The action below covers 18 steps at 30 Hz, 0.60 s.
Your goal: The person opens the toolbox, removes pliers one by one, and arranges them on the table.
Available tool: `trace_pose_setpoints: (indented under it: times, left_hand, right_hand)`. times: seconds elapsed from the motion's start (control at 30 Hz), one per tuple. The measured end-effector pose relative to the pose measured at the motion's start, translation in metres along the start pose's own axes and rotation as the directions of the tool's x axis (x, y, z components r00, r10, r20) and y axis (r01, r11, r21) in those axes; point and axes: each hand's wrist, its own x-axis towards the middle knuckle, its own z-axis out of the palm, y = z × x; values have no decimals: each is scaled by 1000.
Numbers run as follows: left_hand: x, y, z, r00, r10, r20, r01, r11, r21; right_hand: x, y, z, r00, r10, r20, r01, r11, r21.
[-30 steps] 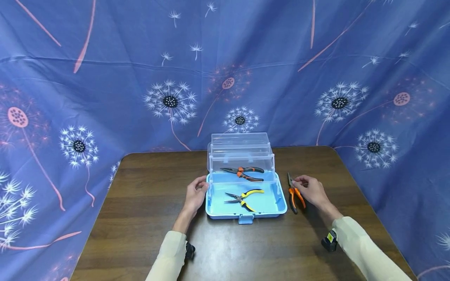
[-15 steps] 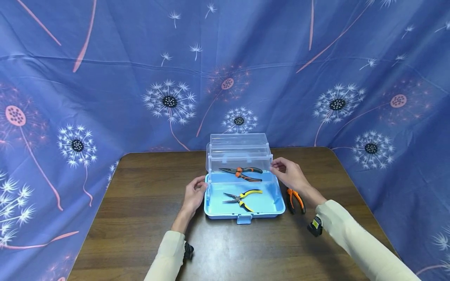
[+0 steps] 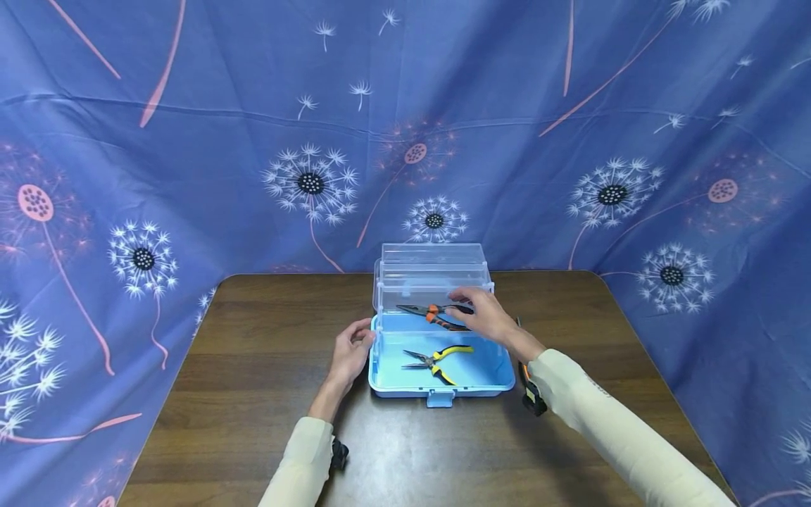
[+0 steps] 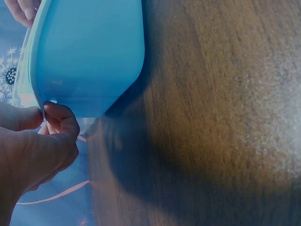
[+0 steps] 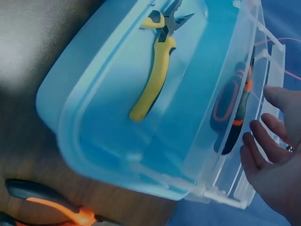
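A light blue toolbox (image 3: pixel 405 391) stands on the table with its clear lid raised. On its left side my left hand (image 3: pixel 350 355) pinches the rim (image 4: pixel 34 70) between thumb and fingers. Long-nose pliers with black and orange handles (image 3: pixel 434 310) lie in the clear upper tray (image 3: pixel 389 320). My right hand (image 3: pixel 486 317) is over their handle end; in the right wrist view its fingers (image 5: pixel 265 141) are spread and stand apart from the handles. Yellow-and-black long-nose pliers (image 3: pixel 457 348) lie spread on the box floor.
Orange-and-black pliers (image 5: pixel 82 215) lie on the table to the right of the box, mostly hidden by my right forearm in the head view. A latch (image 3: pixel 440 399) hangs at the box front. A blue patterned cloth (image 3: pixel 253 141) hangs behind the wooden table (image 3: pixel 266 317).
My right hand has left the orange-and-black pliers on the table and moved left over the box to the pliers in the tray. The left hand stays at the rim.
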Motion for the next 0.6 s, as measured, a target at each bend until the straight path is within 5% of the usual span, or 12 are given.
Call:
trace_pose_setpoints:
  times: [0.2,0.4,0.6]
  left_hand:
    - [-1,0,2,1000,-3,5,3,1000,11]
    - [0,0,1,1000,-8,3,8,1000,8]
    - [-1,0,2,1000,-4,-1,4,1000,14]
  right_hand:
    - [7,-1,13,994,-31,106,36,998,-52]
    - [12,-3,17,989,-83,123,98,988,-116]
    - [16,-13,16,980,-150,127,181,941,-284]
